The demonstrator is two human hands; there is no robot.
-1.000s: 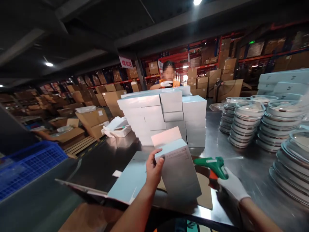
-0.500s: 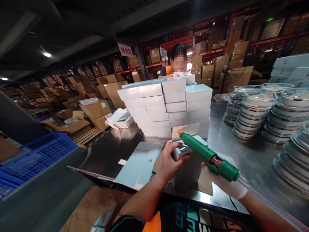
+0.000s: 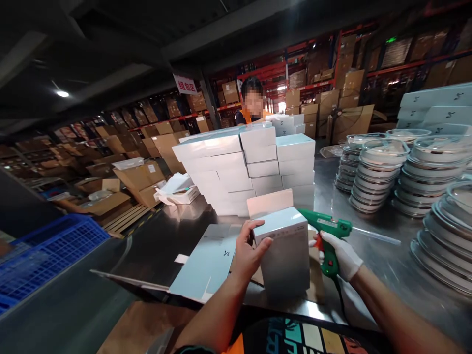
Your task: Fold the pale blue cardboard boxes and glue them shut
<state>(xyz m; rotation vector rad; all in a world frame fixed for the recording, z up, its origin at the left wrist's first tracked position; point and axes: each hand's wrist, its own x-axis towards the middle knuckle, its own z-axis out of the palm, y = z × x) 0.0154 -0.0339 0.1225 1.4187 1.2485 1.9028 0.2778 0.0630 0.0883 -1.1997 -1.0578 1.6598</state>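
Note:
My left hand grips the left edge of a pale blue and white carton standing on the metal table, thumb on its near face and fingers on top. An open flap sticks up at the carton's far side. In my white-gloved right hand is a green glue gun, held by its handle with a finger at the red trigger. A clear glue stick juts from its back end. The gun's nozzle is hidden behind the carton. Left of it lies a flat pale blue box blank.
Stacked white boxes form a wall ahead, with a person behind it. Piles of lidded glass dishes stand at the right. A white basket sits at the table's far left; a blue crate is on the floor.
The glue gun has moved from above the carton to its far right side, its nozzle now out of sight. The carton's broad near face now shows, with my left hand still on it.

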